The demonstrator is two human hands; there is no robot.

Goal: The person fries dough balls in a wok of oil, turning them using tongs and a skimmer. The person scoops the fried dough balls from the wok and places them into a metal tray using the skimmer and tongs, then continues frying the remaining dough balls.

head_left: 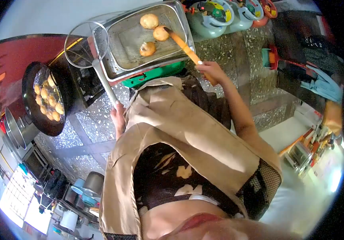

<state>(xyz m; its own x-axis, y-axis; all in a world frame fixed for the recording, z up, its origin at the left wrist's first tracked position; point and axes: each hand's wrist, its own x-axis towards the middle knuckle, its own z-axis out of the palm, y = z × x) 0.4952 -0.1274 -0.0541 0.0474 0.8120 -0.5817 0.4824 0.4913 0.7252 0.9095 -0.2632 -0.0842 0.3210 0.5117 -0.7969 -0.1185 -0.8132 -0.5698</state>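
Note:
My left hand (118,119) is wrapped round the metal handle of a wire-mesh skimmer (106,83), whose round mesh head rests over or hovers above the left rim of a metal tray; I cannot tell which. A wooden spatula (186,51) with a darkened tip is gripped in my right hand (212,72). Its tip touches or lies against a fried ball (161,33) in the mesh basket (130,40) set in the metal tray (111,74). Two more fried pieces lie there, a golden ball (149,21) and a browner, broken-looking one (147,49).
At the left, a black wok (31,94) holds several golden balls (52,100) in bubbling oil. Gas cylinders (210,24) stand at the back right. Something green (156,74) is under the tray. Pots (93,184) sit at the lower left.

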